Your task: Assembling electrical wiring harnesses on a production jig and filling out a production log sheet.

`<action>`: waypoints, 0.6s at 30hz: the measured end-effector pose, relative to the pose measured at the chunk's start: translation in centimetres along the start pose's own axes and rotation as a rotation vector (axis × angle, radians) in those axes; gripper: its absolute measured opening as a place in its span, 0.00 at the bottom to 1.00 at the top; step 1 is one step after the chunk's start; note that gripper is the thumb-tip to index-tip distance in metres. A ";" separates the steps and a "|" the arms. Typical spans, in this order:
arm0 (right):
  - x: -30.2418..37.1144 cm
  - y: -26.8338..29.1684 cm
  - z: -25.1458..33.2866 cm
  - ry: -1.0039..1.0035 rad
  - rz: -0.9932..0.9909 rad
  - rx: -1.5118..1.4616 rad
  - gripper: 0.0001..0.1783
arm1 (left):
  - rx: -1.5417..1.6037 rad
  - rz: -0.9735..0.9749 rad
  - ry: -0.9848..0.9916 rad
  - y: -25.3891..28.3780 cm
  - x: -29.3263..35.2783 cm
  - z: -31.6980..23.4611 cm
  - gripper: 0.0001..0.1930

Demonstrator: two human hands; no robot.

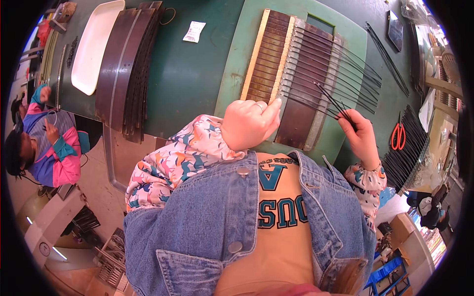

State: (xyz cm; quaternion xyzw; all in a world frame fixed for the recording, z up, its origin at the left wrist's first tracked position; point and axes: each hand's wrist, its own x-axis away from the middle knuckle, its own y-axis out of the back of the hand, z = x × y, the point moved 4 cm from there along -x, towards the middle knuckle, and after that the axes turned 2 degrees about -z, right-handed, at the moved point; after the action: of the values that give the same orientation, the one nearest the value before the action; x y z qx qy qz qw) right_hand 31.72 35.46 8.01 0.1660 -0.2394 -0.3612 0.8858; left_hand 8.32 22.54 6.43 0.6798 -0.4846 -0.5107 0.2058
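My right hand (358, 133) is closed around a small bundle of thin black wires (328, 97), whose ends point up and left over the jig. My left hand (251, 123) has its fingers pressed together at the near end of the jig's slotted metal strip (288, 69); whatever is between the fingertips is hidden. The jig is a flat brown plate (269, 54) with cross grooves and pale edge strips, lying on a green board (237, 54). From the strip, a row of black wires (355, 69) runs rightward across a dark bar (308, 74), spaced side by side.
Stacked dark metal strips (123, 64) and a white tray (94, 47) occupy the table's left. A paper slip (194, 31) lies behind. At right are loose rods (387, 59), a phone (395, 30), red-handled scissors (397, 136) and a dense wire bundle (407, 153). Another person (47, 138) sits at far left.
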 end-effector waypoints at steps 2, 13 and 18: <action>-0.1 -0.1 -0.2 0.019 0.005 -0.012 0.07 | -0.007 0.017 0.012 0.1 0.0 0.0 0.13; -0.1 -0.4 -0.5 0.059 -0.002 -0.074 0.07 | -0.001 0.004 0.009 0.0 0.0 -0.1 0.13; 0.2 -0.1 -0.6 0.052 -0.007 -0.074 0.07 | -0.004 0.015 0.020 0.0 0.0 0.0 0.13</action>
State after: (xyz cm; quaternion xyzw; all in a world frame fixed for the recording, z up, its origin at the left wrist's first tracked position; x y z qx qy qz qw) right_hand 32.11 35.32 7.49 0.1435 -0.2021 -0.3684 0.8960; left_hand 8.32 22.50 6.45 0.6806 -0.4866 -0.5034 0.2157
